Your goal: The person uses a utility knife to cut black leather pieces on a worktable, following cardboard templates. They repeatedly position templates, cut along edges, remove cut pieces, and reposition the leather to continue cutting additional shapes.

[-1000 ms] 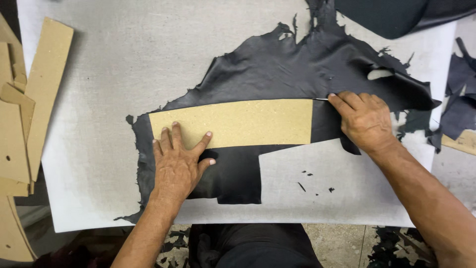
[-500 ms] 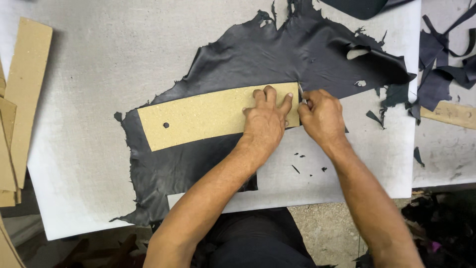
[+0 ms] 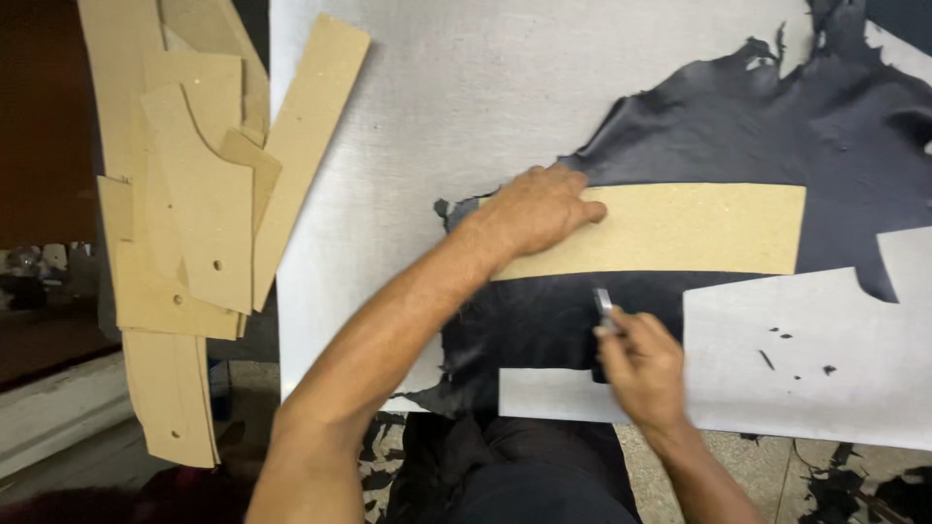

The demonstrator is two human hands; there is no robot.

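Observation:
A long tan cardboard pattern strip (image 3: 680, 228) lies flat on a sheet of black leather (image 3: 777, 126) spread over a white cutting board (image 3: 466, 116). My left hand (image 3: 539, 209) presses down on the strip's left end, fingers spread flat. Just below the strip's lower edge, my right hand (image 3: 641, 369) grips a small metal knife (image 3: 604, 309), its blade tip touching the leather near the strip. A rectangular piece has been cut out of the leather at lower right, showing white board.
A pile of tan cardboard pattern pieces (image 3: 194, 213) lies to the left, overhanging the board's edge. Small black leather scraps (image 3: 796, 354) dot the board at lower right, and more scraps lie on the floor (image 3: 854, 485) below.
My left hand has moved from the strip's right end to its left end. My right hand has dropped from the strip's right end to below its lower edge, with the knife. The view shifted left.

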